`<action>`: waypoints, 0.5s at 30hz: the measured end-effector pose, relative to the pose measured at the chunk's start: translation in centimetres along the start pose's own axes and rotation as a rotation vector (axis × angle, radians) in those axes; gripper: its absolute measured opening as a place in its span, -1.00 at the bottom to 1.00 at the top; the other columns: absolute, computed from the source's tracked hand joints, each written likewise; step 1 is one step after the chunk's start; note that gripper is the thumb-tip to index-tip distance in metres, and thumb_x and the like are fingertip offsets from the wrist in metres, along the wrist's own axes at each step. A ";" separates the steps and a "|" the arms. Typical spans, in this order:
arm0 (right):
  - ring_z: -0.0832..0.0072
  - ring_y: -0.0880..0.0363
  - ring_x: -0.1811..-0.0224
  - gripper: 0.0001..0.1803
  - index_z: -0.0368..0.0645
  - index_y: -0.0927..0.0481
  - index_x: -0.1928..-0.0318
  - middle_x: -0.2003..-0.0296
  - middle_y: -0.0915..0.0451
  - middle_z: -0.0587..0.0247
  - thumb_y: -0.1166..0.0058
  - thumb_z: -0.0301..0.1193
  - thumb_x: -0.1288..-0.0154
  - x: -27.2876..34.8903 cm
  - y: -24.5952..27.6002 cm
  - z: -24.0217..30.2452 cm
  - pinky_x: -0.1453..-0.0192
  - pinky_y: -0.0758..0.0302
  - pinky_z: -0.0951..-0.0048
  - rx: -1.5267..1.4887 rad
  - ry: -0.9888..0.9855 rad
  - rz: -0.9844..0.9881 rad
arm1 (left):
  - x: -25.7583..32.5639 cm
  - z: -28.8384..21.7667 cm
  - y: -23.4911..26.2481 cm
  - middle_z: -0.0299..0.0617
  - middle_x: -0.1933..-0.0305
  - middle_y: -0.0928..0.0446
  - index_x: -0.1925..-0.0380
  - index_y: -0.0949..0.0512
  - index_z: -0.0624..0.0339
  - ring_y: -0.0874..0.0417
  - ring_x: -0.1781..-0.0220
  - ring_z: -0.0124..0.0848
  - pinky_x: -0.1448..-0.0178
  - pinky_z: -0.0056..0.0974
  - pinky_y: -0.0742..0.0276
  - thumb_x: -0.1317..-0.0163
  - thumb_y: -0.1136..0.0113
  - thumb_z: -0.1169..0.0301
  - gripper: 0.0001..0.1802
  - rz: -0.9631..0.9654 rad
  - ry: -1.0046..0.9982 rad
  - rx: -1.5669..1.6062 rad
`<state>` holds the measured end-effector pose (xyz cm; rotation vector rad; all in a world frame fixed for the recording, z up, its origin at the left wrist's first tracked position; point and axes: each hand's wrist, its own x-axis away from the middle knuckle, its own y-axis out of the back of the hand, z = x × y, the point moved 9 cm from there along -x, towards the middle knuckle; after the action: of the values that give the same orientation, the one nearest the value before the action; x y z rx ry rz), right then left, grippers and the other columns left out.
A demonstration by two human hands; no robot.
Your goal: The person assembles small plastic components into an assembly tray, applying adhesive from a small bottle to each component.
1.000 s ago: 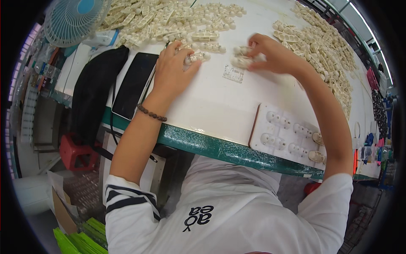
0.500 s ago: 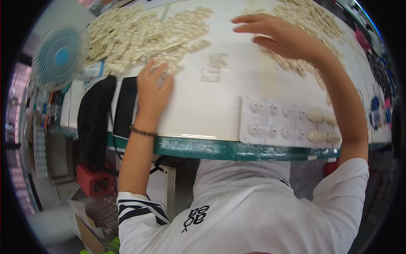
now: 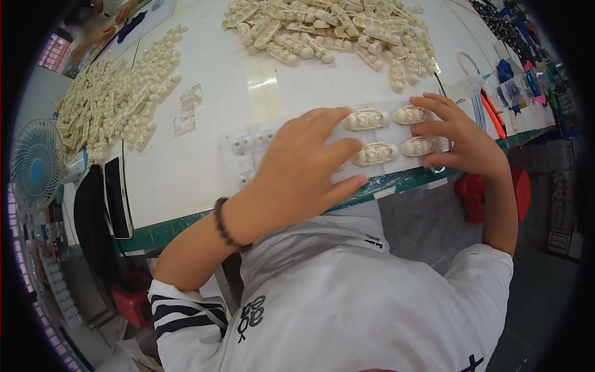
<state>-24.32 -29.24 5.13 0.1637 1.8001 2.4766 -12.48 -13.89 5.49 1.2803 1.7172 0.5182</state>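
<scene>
A white translucent board (image 3: 227,162) with raised oval shapes lies along the front edge of the table. On its right half sit cream plastic oval shells: two in the middle, an upper one (image 3: 367,119) and a lower one (image 3: 374,154), and two at the right end, an upper one (image 3: 409,115) and a lower one (image 3: 418,146). My left hand (image 3: 304,164), fingers apart, hovers over the board's middle, hiding part of it. My right hand (image 3: 457,137) is spread around the right-end shells; whether its fingertips touch them I cannot tell. Neither hand holds anything visible.
A big heap of cream shells (image 3: 334,28) lies at the back, another heap (image 3: 111,99) at the far left. A fan (image 3: 37,164), a black bag (image 3: 96,214) and a phone-like dark slab (image 3: 118,198) are on the left; an orange cutter (image 3: 493,115) is at right. Another person's hand (image 3: 124,11) shows at the upper left.
The view has turned toward the right. My left hand has moved from the left heap to the board. My right hand has come down from near the back heap to the board's right end.
</scene>
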 end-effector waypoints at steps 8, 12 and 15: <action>0.14 -0.38 -0.24 -0.65 -0.23 -0.67 0.14 -0.20 -0.41 0.09 -0.36 -0.40 -0.02 1.2 -0.1 -0.5 -0.24 -0.40 0.26 -0.111 0.151 -0.120 | -3.6 -1.0 -3.5 0.07 -0.04 -0.46 0.35 -0.58 0.18 -0.49 -0.07 -0.03 -0.09 -0.07 -0.40 0.06 -0.44 0.23 -0.65 0.058 -0.037 -0.108; 0.14 -0.40 -0.20 -0.66 -0.27 -0.65 0.13 -0.16 -0.42 0.08 -0.34 -0.44 -0.04 1.7 -0.3 -0.5 -0.19 -0.43 0.28 -0.227 0.058 -0.107 | -4.0 -0.7 -3.5 0.01 0.05 -0.41 0.38 -0.56 0.24 -0.49 0.03 -0.06 -0.03 -0.13 -0.45 0.13 -0.49 0.33 -0.65 0.084 0.005 0.024; 0.16 -0.43 -0.18 -0.65 -0.31 -0.63 0.12 -0.16 -0.42 0.08 -0.33 -0.48 -0.03 1.7 0.3 0.2 -0.16 -0.45 0.29 -0.160 0.059 -0.157 | -3.4 -0.3 -1.5 -0.02 0.06 -0.39 0.41 -0.55 0.26 -0.50 0.08 -0.11 0.00 -0.19 -0.47 0.13 -0.50 0.39 -0.67 -0.002 0.019 0.052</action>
<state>-25.97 -28.95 5.57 -0.0586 1.5587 2.5221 -13.32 -17.52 5.91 1.3137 1.7578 0.4882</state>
